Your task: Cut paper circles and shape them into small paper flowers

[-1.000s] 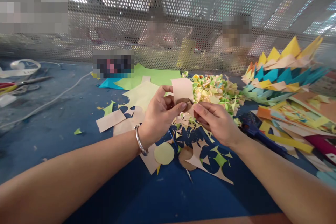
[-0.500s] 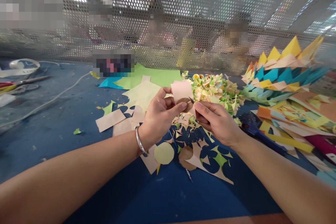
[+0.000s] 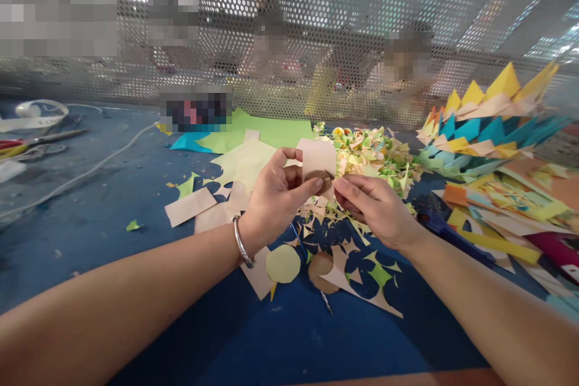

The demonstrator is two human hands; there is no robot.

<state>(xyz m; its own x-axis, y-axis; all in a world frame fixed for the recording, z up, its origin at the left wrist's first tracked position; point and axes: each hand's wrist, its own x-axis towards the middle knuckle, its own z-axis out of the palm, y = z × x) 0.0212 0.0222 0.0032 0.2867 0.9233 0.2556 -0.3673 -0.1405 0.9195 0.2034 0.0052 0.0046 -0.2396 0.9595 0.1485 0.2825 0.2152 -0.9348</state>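
My left hand [image 3: 271, 205], with a silver bangle on the wrist, pinches a pale pink paper piece [image 3: 319, 157] and a brown card disc [image 3: 316, 175] held against it. My right hand [image 3: 375, 208] is closed round a thin dark-tipped tool whose point touches the disc's edge; the rest of the tool is hidden in the fingers. Both hands hover above paper scraps [image 3: 357, 271] with round holes cut out. A yellow-green paper circle [image 3: 283, 263] and a brown circle [image 3: 319, 266] lie on the blue table below my left wrist.
A heap of small folded paper bits [image 3: 371, 157] lies just behind my hands. Stacked coloured folded pieces [image 3: 479, 132] and strips fill the right side. A green sheet [image 3: 266, 131] lies at the back, scissors [image 3: 40, 142] and a white cable [image 3: 90, 172] at left. People sit behind a perforated screen [image 3: 316, 42].
The pink paper has turned slightly in my left fingers and my right hand has shifted a little along the disc's edge. Nothing else moved.
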